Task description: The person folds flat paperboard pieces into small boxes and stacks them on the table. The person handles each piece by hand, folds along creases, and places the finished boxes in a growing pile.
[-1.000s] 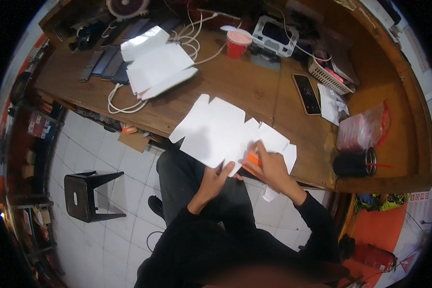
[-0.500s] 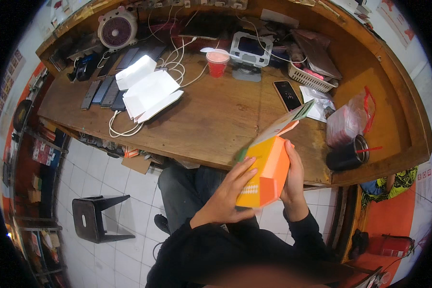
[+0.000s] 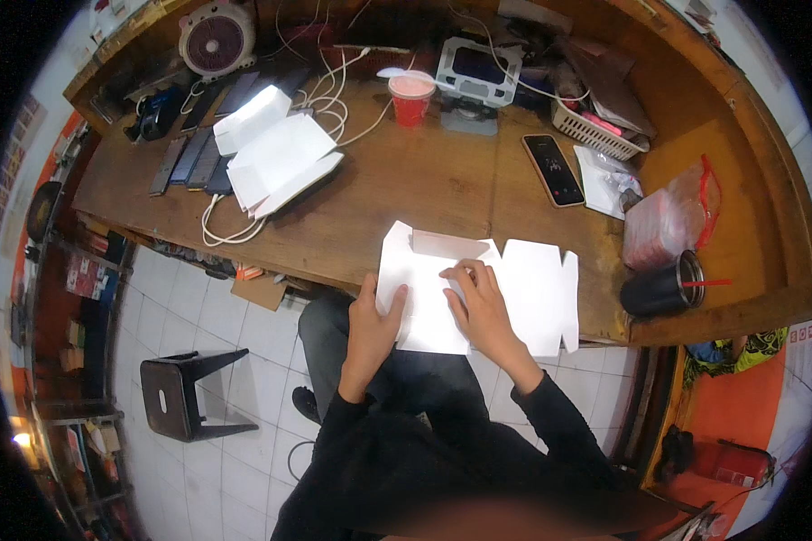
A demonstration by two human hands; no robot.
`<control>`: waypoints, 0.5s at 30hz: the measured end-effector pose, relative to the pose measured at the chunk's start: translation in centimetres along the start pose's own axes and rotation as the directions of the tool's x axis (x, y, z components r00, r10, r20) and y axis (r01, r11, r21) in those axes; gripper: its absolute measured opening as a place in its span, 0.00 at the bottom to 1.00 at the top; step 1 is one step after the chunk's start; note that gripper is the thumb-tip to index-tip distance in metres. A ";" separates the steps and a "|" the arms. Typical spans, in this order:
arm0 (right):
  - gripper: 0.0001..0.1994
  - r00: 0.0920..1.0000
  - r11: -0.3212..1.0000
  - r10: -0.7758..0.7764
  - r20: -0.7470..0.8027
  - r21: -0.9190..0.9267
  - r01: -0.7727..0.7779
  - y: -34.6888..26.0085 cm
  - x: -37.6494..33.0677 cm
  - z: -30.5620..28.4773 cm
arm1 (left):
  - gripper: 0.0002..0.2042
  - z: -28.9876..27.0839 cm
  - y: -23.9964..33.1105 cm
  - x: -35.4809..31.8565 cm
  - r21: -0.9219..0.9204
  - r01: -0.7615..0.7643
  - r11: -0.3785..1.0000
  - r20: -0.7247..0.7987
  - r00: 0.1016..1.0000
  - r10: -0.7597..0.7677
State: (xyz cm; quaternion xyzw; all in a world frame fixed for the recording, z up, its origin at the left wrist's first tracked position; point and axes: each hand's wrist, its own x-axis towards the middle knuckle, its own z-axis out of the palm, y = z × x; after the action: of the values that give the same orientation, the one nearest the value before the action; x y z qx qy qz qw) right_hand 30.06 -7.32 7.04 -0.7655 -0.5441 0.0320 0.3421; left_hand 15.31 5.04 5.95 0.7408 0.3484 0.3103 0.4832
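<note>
An unfolded carton [image 3: 532, 298] lies with its white inner side up at the front edge of the desk, partly over my lap. One narrow flap stands up along its far side. My left hand [image 3: 370, 329] grips the carton's left edge, thumb on top and fingers along the outside. Over the middle of the carton is my right hand [image 3: 485, 311], its fingers bent and apart from the thumb, nothing held between them. The carton's coloured outer side is hidden underneath.
Another opened white box [image 3: 284, 158] sits at left beside several phones [image 3: 180, 167] and white cables. Farther back stand a red cup [image 3: 411, 101] and a fan [image 3: 216, 43]. At right are a lit phone [image 3: 553, 171], a basket [image 3: 595, 135], a plastic bag [image 3: 663, 225] and a dark tumbler [image 3: 654, 293].
The orange and yellow carton, held up folded between both hands, is now opened flat with its white inside up. My left hand has moved left and my right hand has come over the carton.
</note>
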 end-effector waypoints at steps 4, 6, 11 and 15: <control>0.12 0.999 0.999 0.020 0.040 -0.035 -0.018 0.6 0.8 0.1 | 0.17 -1.2 0.0 -1.5 -0.196 0.169 0.966 0.211 0.969 -0.127; 0.13 0.999 0.998 -0.016 0.042 -0.067 0.018 0.6 1.3 -0.2 | 0.18 -1.3 0.0 -1.7 -0.355 0.440 0.825 0.396 0.870 -0.294; 0.23 0.933 0.911 -0.339 0.119 -0.204 0.358 0.0 -0.1 -0.3 | 0.19 0.5 -1.0 -1.8 -0.373 0.268 0.888 0.270 0.947 -0.172; 0.25 0.871 0.817 -0.435 0.229 -0.306 0.489 -0.7 -1.9 0.1 | 0.20 1.4 -2.3 -2.3 -0.340 0.260 0.904 0.232 0.955 -0.187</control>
State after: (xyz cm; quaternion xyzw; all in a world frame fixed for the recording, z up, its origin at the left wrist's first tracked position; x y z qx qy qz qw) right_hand 28.74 -8.75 6.73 -0.6544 -0.7343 -0.0936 0.1546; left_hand 14.62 3.17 3.07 0.6190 0.3184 0.2388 0.6771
